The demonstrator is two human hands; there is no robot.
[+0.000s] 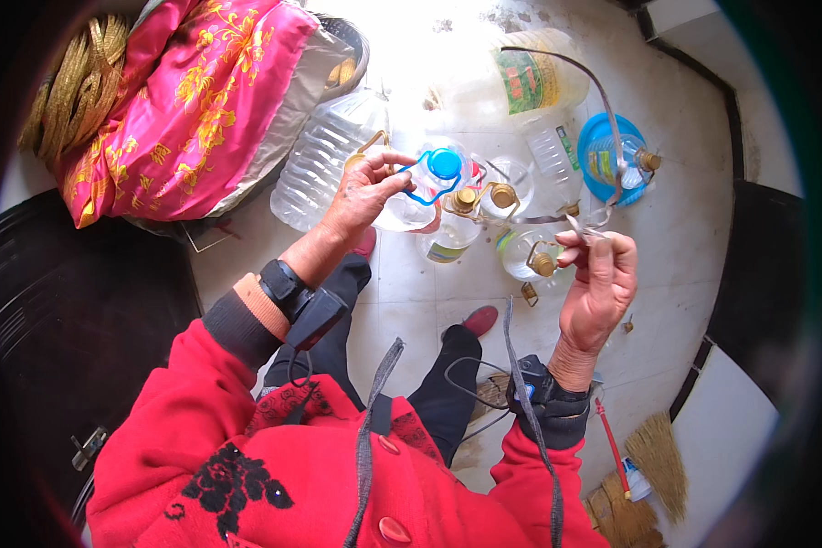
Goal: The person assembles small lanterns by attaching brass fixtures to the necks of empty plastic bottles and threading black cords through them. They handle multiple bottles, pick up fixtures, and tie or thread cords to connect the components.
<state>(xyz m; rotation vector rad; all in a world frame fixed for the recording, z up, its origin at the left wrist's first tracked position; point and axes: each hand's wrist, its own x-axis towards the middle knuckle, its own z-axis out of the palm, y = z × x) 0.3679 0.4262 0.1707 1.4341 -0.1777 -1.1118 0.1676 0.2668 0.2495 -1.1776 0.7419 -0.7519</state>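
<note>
My left hand (pixel 367 190) is closed on the blue loop handle of a clear plastic bottle with a blue cap (pixel 444 163). On the right, my right hand (pixel 601 281) pinches a flat grey-brown strap (pixel 603 100). One length of this strap arcs up and away; another runs left toward the handles of several clear bottles with golden-brown caps (pixel 502 195). Whether it passes through those handles I cannot tell. Below my right fingers stands a bottle with a green label (pixel 519 248). A large ribbed clear jug (pixel 324 163) is beside my left hand.
A big clear container (pixel 562 73) lies at the back. Right of it, a blue basin (pixel 603 137) holds a bottle. Pink patterned fabric (pixel 192 100) and coiled golden rope (pixel 82 82) are at far left. A straw broom (pixel 658 466) lies lower right. A loose cap (pixel 529 294) is on the floor.
</note>
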